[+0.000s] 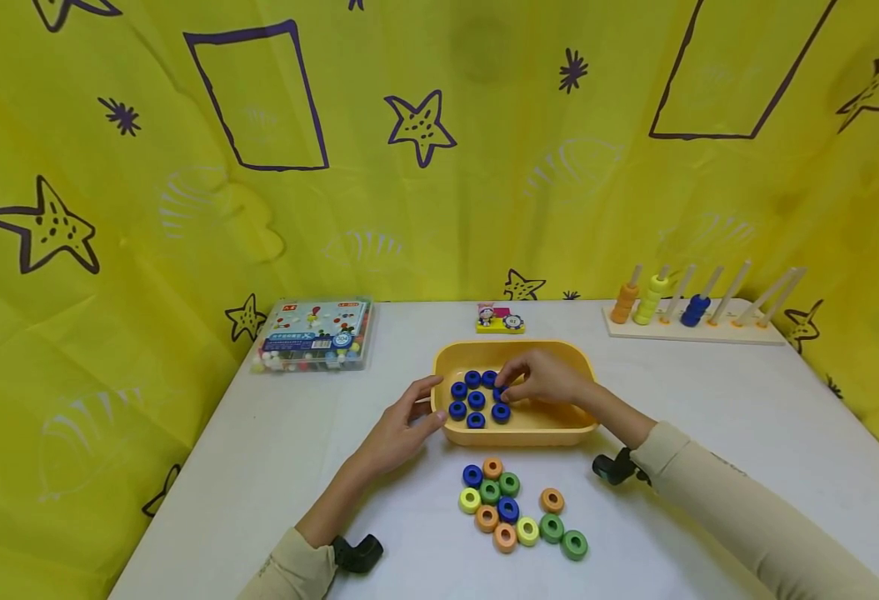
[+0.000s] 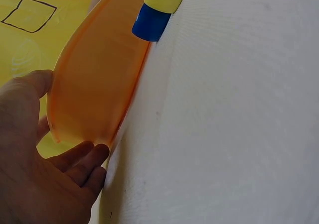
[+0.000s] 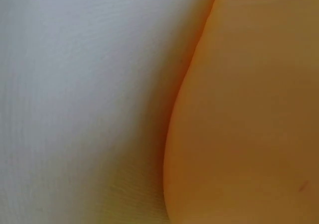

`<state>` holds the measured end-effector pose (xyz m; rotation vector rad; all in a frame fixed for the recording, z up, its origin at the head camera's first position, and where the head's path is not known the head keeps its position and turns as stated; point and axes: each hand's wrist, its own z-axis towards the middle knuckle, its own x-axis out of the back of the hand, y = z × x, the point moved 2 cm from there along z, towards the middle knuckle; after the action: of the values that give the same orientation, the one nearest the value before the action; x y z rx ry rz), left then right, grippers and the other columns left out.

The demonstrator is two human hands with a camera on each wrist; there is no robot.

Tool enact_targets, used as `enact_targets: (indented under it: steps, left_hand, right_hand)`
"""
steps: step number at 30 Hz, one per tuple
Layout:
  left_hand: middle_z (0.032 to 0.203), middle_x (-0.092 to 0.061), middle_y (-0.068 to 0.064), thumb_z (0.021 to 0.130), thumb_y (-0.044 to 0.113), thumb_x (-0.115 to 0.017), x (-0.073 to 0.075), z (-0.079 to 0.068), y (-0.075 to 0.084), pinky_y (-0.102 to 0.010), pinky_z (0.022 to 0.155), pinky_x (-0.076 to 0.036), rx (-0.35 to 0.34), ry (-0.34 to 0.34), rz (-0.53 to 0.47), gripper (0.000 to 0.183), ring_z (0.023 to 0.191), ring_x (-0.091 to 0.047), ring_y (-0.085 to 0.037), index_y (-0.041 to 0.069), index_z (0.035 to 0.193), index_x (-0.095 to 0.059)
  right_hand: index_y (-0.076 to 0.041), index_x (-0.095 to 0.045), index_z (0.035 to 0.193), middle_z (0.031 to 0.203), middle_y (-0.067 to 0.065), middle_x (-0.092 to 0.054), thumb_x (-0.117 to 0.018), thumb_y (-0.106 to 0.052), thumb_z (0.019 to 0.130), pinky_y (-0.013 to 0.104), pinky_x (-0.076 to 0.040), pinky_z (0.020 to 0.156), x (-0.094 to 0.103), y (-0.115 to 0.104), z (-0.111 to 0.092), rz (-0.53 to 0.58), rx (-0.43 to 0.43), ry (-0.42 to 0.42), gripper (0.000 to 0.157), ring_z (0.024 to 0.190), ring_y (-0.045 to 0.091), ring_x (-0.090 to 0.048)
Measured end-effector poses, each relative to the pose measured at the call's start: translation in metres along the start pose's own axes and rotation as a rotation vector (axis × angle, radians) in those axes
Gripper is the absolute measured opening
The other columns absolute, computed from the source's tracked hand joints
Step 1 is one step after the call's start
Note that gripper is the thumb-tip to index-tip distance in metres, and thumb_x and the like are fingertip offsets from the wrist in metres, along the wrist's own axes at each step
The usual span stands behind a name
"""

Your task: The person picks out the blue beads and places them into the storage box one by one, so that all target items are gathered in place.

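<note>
A yellow-orange plastic bin (image 1: 517, 437) stands on the table with several blue rings (image 1: 476, 400) gathered in its left half. My left hand (image 1: 402, 427) grips the bin's left end, thumb at the rim and fingers along the outer wall; the left wrist view shows this hand (image 2: 55, 159) against the bin wall (image 2: 99, 79). Reaching over the bin's right side, my right hand (image 1: 544, 379) pinches a blue ring (image 1: 499, 395) among the others. That hand is out of sight in the right wrist view, where the bin's outer wall (image 3: 244, 114) fills the right side.
Loose rings (image 1: 508, 509) in blue, green, orange and yellow lie before the bin. Behind it is a small colourful block (image 1: 500, 321). A clear box of beads (image 1: 315, 335) stands back left; a peg board (image 1: 697, 331) with stacked rings stands back right, near a yellow curtain (image 1: 446, 208).
</note>
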<state>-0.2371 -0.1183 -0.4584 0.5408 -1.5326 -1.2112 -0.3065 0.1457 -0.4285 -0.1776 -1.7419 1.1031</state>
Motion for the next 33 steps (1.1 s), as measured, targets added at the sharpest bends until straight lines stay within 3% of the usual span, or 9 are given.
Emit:
enact_targets:
  steps: [7,13,18,23,27,33]
  left_hand:
    - [0.139,-0.042,-0.001,0.092,0.042,-0.054,0.001,0.000,0.000,-0.041,0.097,-0.039,-0.001,-0.003,0.006,0.057,0.120,-0.048,-0.018,0.030,0.143,-0.032]
    - [0.139,-0.042,0.000,0.092,0.043,-0.054,0.002,0.000,-0.001,-0.041,0.097,-0.040,0.006,-0.001,0.008,0.057,0.119,-0.048,-0.017,0.031,0.143,-0.032]
    - [0.139,-0.042,0.000,0.093,0.042,-0.054,0.001,0.001,-0.002,-0.041,0.097,-0.039,-0.002,-0.004,0.012,0.056,0.119,-0.048,-0.017,0.031,0.143,-0.032]
    - [0.139,-0.042,-0.001,0.093,0.038,-0.054,0.001,0.000,0.000,-0.042,0.097,-0.039,0.004,0.000,0.011,0.056,0.120,-0.048,-0.018,0.031,0.143,-0.031]
    - [0.139,-0.042,0.000,0.093,0.039,-0.054,0.001,0.000,0.001,-0.041,0.097,-0.039,0.005,-0.002,0.011,0.056,0.120,-0.047,-0.018,0.031,0.143,-0.031]
    - [0.139,-0.041,0.000,0.093,0.040,-0.053,0.001,0.000,0.001,-0.041,0.097,-0.039,0.001,-0.009,0.010,0.056,0.120,-0.047,-0.019,0.031,0.143,-0.031]
  right_hand:
    - [-0.015,-0.072,0.095,0.090,-0.006,-0.066,-0.074,-0.028,0.080,0.027,-0.044,0.057,0.007,-0.008,-0.009,-0.003,0.005,0.090,0.020,0.069,0.019,-0.052]
    - [-0.019,-0.072,0.094,0.084,-0.008,-0.065,-0.074,-0.031,0.080,0.024,-0.035,0.048,0.007,-0.035,-0.038,-0.009,0.134,0.129,0.019,0.056,0.015,-0.046]
    - [-0.024,-0.071,0.092,0.078,-0.009,-0.063,-0.074,-0.030,0.080,0.021,-0.035,0.049,-0.011,-0.057,-0.072,0.003,0.213,0.074,0.014,0.055,0.009,-0.044]
    - [-0.022,-0.072,0.096,0.069,-0.005,-0.062,-0.074,-0.026,0.080,0.019,-0.036,0.043,-0.035,-0.060,-0.096,0.079,0.185,-0.068,0.017,0.050,0.004,-0.043]
    - [-0.024,-0.072,0.098,0.077,-0.006,-0.067,-0.074,-0.026,0.079,0.019,-0.038,0.043,-0.048,-0.055,-0.105,0.101,0.119,-0.146,0.019,0.048,0.004,-0.046]
    - [-0.028,-0.072,0.098,0.085,-0.012,-0.067,-0.074,-0.027,0.079,0.019,-0.038,0.043,-0.060,-0.048,-0.110,0.069,0.101,-0.148,0.018,0.049,0.004,-0.046]
